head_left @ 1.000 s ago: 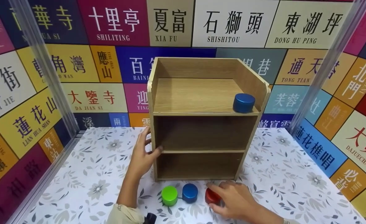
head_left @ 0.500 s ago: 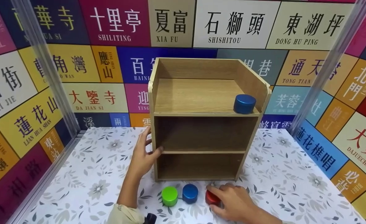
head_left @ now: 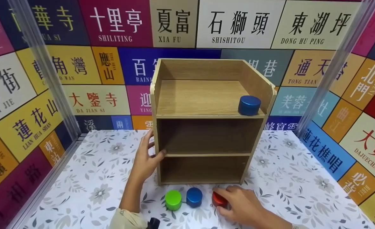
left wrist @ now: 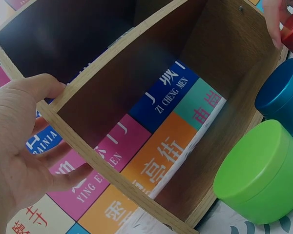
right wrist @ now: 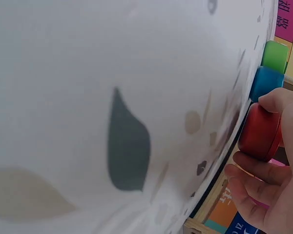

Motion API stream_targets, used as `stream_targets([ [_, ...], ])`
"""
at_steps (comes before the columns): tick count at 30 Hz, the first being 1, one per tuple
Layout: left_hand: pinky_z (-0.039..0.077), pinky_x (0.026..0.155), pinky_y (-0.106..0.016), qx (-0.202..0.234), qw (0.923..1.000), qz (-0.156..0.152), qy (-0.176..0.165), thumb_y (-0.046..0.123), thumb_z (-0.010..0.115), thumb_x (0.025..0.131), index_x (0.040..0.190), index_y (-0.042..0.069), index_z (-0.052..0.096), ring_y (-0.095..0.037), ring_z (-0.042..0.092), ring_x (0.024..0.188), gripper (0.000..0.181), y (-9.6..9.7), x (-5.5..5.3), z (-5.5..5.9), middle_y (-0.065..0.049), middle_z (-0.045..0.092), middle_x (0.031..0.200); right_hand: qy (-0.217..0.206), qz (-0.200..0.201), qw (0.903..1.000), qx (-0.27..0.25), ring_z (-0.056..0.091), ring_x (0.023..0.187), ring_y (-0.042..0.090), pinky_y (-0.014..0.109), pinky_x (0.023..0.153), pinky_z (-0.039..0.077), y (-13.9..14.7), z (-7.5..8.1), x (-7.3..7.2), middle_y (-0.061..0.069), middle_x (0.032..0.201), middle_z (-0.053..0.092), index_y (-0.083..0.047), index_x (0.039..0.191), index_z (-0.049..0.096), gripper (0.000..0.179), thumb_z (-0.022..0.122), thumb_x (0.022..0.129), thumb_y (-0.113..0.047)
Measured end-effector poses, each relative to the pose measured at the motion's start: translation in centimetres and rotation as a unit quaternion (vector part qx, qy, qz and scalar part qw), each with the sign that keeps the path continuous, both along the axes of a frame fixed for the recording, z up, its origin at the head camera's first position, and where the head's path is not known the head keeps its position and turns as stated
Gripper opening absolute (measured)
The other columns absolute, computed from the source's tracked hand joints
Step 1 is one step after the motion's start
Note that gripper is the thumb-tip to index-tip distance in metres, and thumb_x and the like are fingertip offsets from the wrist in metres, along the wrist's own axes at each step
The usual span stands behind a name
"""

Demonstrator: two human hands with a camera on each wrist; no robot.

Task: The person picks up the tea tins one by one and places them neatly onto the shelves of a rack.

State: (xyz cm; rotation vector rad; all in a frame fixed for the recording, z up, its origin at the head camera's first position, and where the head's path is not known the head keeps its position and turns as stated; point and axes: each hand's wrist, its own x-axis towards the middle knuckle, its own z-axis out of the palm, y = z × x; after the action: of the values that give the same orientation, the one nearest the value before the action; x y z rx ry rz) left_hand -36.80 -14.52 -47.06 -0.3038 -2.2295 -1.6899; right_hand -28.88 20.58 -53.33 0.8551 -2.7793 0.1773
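Observation:
A small wooden shelf unit (head_left: 203,117) stands upright on the table. My left hand (head_left: 146,160) grips its left side panel, with the thumb over the front edge and the fingers along the outer face. In front of the unit my right hand (head_left: 243,203) holds a round red lidded tin (right wrist: 260,131) between thumb and fingers, low at the tabletop. To its left stand a blue tin (head_left: 194,197) and a green tin (left wrist: 259,173), close to each other. Another blue tin (head_left: 249,105) sits on the top shelf at the front right corner.
A white tablecloth (head_left: 95,171) with a grey leaf pattern covers the table. Behind and at both sides rise panels (head_left: 241,24) printed with coloured place-name blocks. Clear corner posts (head_left: 326,73) stand left and right. Two lower compartments of the unit face forward.
My right hand and the red tin have shifted slightly to the right, away from the blue tin. The left hand stays on the shelf unit.

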Motion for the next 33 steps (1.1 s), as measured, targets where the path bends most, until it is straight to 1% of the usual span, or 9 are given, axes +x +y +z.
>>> stream_targets([
  [2, 0.054, 0.098, -0.062, 0.001, 1.0, 0.0, -0.003, 0.02, 0.075, 0.089, 0.155, 0.051, 0.031, -0.04, 0.049, 0.139, 0.085, 0.0, 0.0, 0.0, 0.002, 0.038, 0.159, 0.003, -0.004, 1.0, -0.003, 0.056, 0.073, 0.009, 0.026, 0.057, 0.046, 0.0, 0.3, 0.0, -0.006, 0.094, 0.068, -0.034, 0.13, 0.068, 0.05, 0.075, 0.084, -0.053],
  [4, 0.055, 0.097, -0.062, 0.001, 1.0, 0.001, -0.007, 0.02, 0.075, 0.089, 0.154, 0.054, 0.031, -0.039, 0.049, 0.139, 0.085, 0.0, 0.0, 0.0, 0.004, 0.038, 0.159, 0.019, -0.006, 0.9998, -0.008, 0.056, 0.071, 0.008, 0.024, 0.056, 0.046, 0.0, 0.6, 0.0, -0.007, 0.096, 0.068, -0.037, 0.131, 0.067, 0.051, 0.076, 0.083, -0.053],
  [7, 0.054, 0.098, -0.062, 0.001, 1.0, -0.002, -0.007, 0.019, 0.075, 0.089, 0.155, 0.052, 0.031, -0.039, 0.049, 0.139, 0.086, 0.0, 0.0, 0.0, 0.002, 0.037, 0.16, 0.058, -0.004, 0.9981, -0.021, 0.057, 0.07, 0.008, 0.024, 0.053, 0.046, 0.1, 1.0, 0.1, -0.008, 0.097, 0.068, -0.039, 0.13, 0.067, 0.053, 0.078, 0.081, -0.052],
  [10, 0.053, 0.099, -0.063, -0.001, 1.0, -0.003, -0.007, 0.019, 0.075, 0.089, 0.156, 0.048, 0.03, -0.041, 0.048, 0.139, 0.086, 0.1, 0.0, 0.0, 0.0, 0.036, 0.161, 0.076, -0.008, 0.9967, -0.027, 0.055, 0.068, 0.006, 0.022, 0.052, 0.046, 0.1, 1.5, 0.1, -0.008, 0.093, 0.066, -0.04, 0.13, 0.066, 0.054, 0.078, 0.079, -0.051],
  [15, 0.053, 0.1, -0.062, 0.001, 0.9999, -0.002, -0.011, 0.02, 0.075, 0.09, 0.156, 0.049, 0.03, -0.04, 0.048, 0.14, 0.085, 0.0, 0.0, 0.2, 0.001, 0.036, 0.161, 0.072, -0.021, 0.9969, -0.022, 0.052, 0.066, 0.003, 0.02, 0.053, 0.045, 0.1, 2.3, 0.0, -0.01, 0.087, 0.062, -0.041, 0.131, 0.065, 0.054, 0.077, 0.08, -0.053],
  [21, 0.052, 0.1, -0.064, 0.001, 0.9997, 0.006, -0.022, 0.022, 0.075, 0.089, 0.153, 0.055, 0.031, -0.038, 0.048, 0.14, 0.084, -0.1, 0.0, 0.0, 0.005, 0.036, 0.16, 0.036, -0.028, 0.9985, -0.029, 0.051, 0.068, 0.001, 0.019, 0.056, 0.046, -0.1, 3.1, 0.3, -0.013, 0.086, 0.061, -0.043, 0.131, 0.064, 0.051, 0.076, 0.082, -0.053],
  [23, 0.052, 0.099, -0.064, 0.004, 0.9998, 0.004, -0.017, 0.021, 0.076, 0.089, 0.154, 0.053, 0.031, -0.039, 0.048, 0.14, 0.085, -0.2, 0.0, 0.0, 0.004, 0.036, 0.16, 0.046, -0.026, 0.998, -0.035, 0.05, 0.067, 0.001, 0.019, 0.055, 0.046, -0.1, 3.3, 0.4, -0.014, 0.085, 0.06, -0.043, 0.129, 0.064, 0.051, 0.076, 0.081, -0.053],
  [29, 0.054, 0.097, -0.064, 0.011, 0.9999, -0.008, 0.006, 0.017, 0.076, 0.089, 0.157, 0.046, 0.032, -0.041, 0.049, 0.138, 0.086, -0.1, -0.1, -0.1, 0.0, 0.038, 0.159, 0.112, -0.017, 0.9921, -0.054, 0.047, 0.061, 0.002, 0.021, 0.048, 0.04, 0.0, 4.1, 0.5, -0.013, 0.078, 0.056, -0.037, 0.124, 0.069, 0.052, 0.081, 0.074, -0.049],
  [33, 0.054, 0.098, -0.063, 0.005, 1.0, -0.004, 0.0, 0.018, 0.075, 0.089, 0.156, 0.046, 0.031, -0.041, 0.049, 0.139, 0.085, 0.0, -0.1, 0.0, 0.001, 0.038, 0.16, 0.101, -0.021, 0.9934, -0.049, 0.046, 0.062, 0.001, 0.02, 0.049, 0.041, -0.1, 4.7, 0.6, -0.013, 0.08, 0.056, -0.038, 0.125, 0.068, 0.053, 0.081, 0.076, -0.05],
])
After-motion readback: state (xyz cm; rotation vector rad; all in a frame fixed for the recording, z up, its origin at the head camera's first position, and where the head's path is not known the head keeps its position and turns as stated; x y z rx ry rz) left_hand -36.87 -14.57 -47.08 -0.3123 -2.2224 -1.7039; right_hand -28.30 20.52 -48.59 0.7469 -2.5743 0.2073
